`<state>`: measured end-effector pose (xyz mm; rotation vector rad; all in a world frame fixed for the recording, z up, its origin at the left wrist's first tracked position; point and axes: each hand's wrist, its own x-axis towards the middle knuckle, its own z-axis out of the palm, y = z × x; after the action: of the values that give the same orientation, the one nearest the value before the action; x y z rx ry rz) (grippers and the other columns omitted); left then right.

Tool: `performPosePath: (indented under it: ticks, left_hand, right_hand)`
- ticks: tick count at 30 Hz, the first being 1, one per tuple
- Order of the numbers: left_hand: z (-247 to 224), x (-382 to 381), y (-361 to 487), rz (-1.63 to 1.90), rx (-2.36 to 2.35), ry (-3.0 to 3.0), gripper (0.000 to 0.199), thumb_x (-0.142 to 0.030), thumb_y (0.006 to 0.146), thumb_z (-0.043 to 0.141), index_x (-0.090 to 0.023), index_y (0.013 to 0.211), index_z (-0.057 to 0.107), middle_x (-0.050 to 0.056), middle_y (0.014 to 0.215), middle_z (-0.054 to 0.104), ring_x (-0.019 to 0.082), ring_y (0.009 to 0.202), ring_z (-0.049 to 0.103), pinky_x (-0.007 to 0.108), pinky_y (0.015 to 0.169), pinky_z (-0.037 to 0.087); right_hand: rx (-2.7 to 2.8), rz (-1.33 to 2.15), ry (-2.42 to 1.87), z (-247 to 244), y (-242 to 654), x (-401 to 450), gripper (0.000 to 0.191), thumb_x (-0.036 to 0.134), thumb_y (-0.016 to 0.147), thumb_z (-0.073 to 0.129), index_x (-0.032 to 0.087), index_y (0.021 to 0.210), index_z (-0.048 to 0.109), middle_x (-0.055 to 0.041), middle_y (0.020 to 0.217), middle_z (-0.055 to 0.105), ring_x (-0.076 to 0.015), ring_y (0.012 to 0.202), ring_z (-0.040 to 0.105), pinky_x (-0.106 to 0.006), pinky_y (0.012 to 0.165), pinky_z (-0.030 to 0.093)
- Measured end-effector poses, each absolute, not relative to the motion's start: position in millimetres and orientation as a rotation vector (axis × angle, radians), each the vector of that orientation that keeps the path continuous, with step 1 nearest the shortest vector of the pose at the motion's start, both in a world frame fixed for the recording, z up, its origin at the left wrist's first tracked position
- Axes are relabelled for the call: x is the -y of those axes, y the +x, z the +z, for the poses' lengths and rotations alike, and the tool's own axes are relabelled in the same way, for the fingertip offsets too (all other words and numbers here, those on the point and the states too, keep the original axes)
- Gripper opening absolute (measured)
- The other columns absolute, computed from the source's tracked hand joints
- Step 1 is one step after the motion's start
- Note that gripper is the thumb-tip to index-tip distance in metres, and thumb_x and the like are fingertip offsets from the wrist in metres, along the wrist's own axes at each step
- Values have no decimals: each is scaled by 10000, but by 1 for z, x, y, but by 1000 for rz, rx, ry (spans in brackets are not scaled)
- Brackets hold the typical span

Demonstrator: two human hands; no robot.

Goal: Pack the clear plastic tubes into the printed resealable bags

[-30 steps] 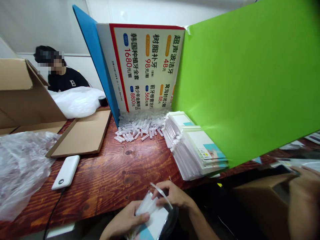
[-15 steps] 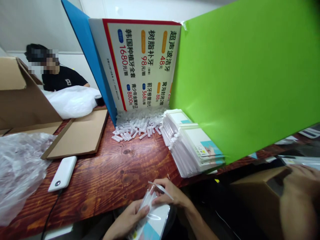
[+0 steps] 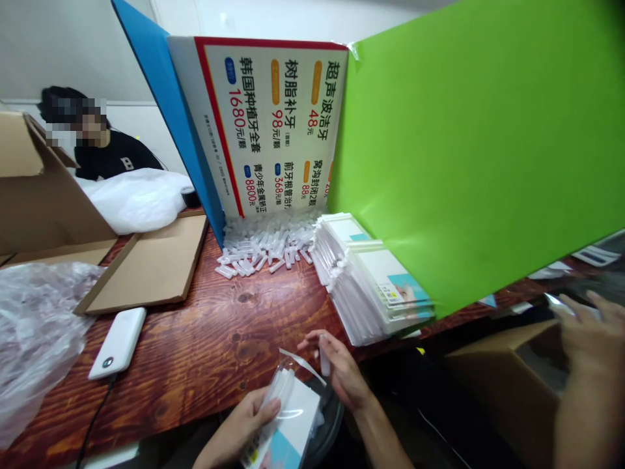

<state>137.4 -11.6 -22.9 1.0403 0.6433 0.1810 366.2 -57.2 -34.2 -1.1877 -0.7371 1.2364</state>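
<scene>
My left hand (image 3: 256, 417) grips a clear plastic packet (image 3: 293, 413) at its left edge, thumb on top. Inside the packet are a white and blue printed card and white tube-like pieces near its open end. A pale flap strip (image 3: 305, 365) curls off that end. My right hand (image 3: 339, 371) is just right of the packet, apart from it, pinching a small whitish tube (image 3: 324, 360) between thumb and fingers. Beyond, a heap of small translucent tubes (image 3: 273, 247) lies on the wooden table (image 3: 234, 339). Stacked packets (image 3: 375, 299) with similar cards stand at the right.
Blue (image 3: 161, 98), printed (image 3: 278, 130) and green (image 3: 478, 143) boards stand around the heap. At left are a cardboard tray (image 3: 151, 260), a power bank (image 3: 118, 342) with cable and plastic film (image 3: 39, 339). A co-worker's hand (image 3: 586, 339) is at right; another person (image 3: 112, 150) sits behind.
My right hand has drawn back from the packet's open end, up and to the right, with a small tube in its fingers. My left hand and the packet have shifted slightly left and down.
</scene>
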Motion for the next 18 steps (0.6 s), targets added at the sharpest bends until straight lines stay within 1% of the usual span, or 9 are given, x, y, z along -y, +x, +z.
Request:
performPosePath:
  ticks: [1,4,8,11,15,18]
  left_hand:
    - [-23,11,137,182,-636,1041,615,-633,822,683,-75,1077,721,92,841,649,136,655,509,206,595,368]
    - [-20,9,136,194,-607,1033,581,-602,854,666,-73,1092,715,89,839,636,138,675,502,203,602,361]
    - [-17,8,132,160,-609,1077,605,-619,845,665,-68,1093,712,79,867,608,116,662,460,194,594,341]
    - [-18,9,129,146,-600,1118,582,-612,859,652,-72,1067,717,66,851,583,125,696,447,199,615,347]
    - [-22,11,130,143,-588,1133,578,-603,875,637,-66,1080,703,73,870,584,139,735,459,209,647,365]
    - [-24,12,131,136,-605,1124,621,-628,860,639,-54,1093,689,78,868,582,130,703,449,206,619,358]
  right_hand:
    - [772,1252,-1184,-32,362,58,432,606,915,554,198,1021,646,-75,959,706,-177,798,593,-286,733,460]
    - [945,1287,-1233,-27,356,60,398,580,852,668,186,909,671,-10,809,646,-147,718,562,-251,660,425]
    - [1146,1465,-1228,-19,359,58,415,501,706,829,172,912,683,31,767,609,-105,663,517,-219,619,383]
    - [1254,1526,-1270,-12,360,53,403,419,645,877,161,893,691,56,689,576,-81,603,478,-202,580,369]
    - [1349,1493,-1276,-9,359,46,345,377,653,855,148,874,722,56,641,574,-79,569,479,-196,549,375]
    - [1355,1440,-1282,-10,360,45,286,387,718,791,143,858,743,8,713,664,-99,613,532,-203,569,394]
